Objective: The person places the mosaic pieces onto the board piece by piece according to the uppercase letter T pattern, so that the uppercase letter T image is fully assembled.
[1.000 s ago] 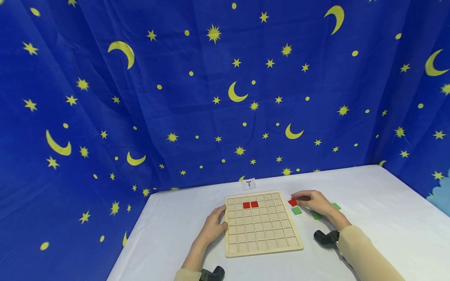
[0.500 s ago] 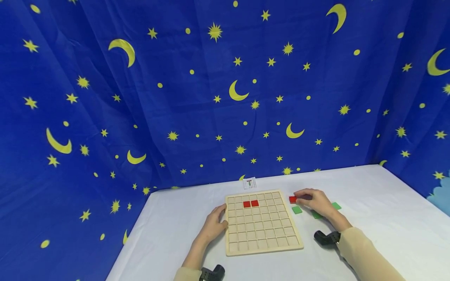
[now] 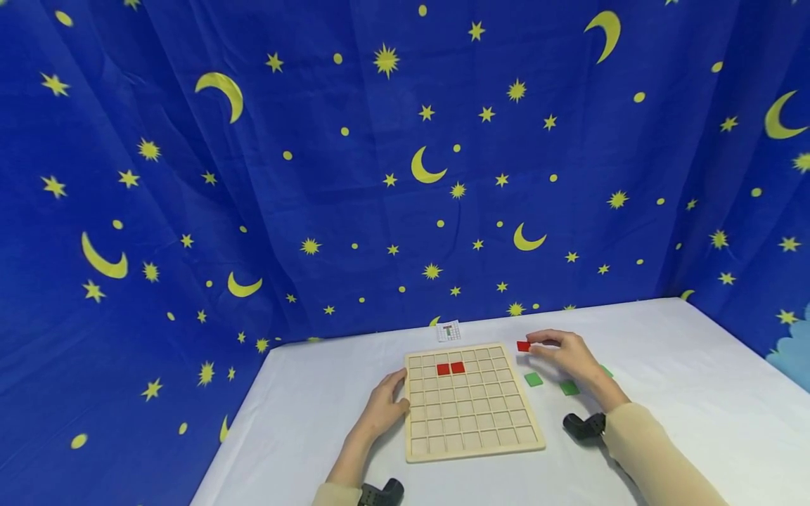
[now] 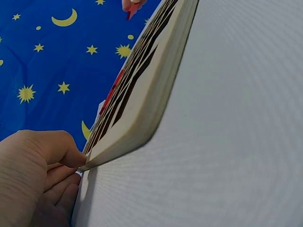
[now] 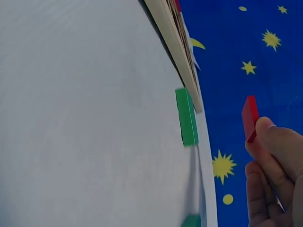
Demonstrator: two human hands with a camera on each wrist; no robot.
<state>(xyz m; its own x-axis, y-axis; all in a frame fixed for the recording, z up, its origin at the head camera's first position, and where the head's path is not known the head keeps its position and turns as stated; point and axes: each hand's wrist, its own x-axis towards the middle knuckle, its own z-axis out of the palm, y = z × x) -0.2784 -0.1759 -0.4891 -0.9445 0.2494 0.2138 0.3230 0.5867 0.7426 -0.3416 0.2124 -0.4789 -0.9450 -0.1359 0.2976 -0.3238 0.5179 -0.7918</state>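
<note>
My right hand [image 3: 566, 357] pinches a red square tile [image 3: 523, 346] between thumb and fingertips, raised over the table just right of the board. In the right wrist view the red tile [image 5: 250, 119] is seen nearly edge-on. The wooden grid board [image 3: 474, 439] lies flat, with two red tiles [image 3: 451, 369] side by side in its second row from the back. At the board's left edge rests my left hand [image 3: 380, 406], thumb and fingertips against the rim. Close up, its thumb [image 4: 66, 149] touches the board's edge [image 4: 142, 127].
Right of the board lie several green tiles [image 3: 534, 379], one partly behind the right wrist. Behind the board is a small printed card [image 3: 448, 331] with a grid pattern. A blue curtain [image 3: 354, 176] with moons and stars hangs behind the white table [image 3: 304, 400].
My right hand has lifted the red tile from the table and carried it up and slightly toward the back. The left hand and the board have stayed put.
</note>
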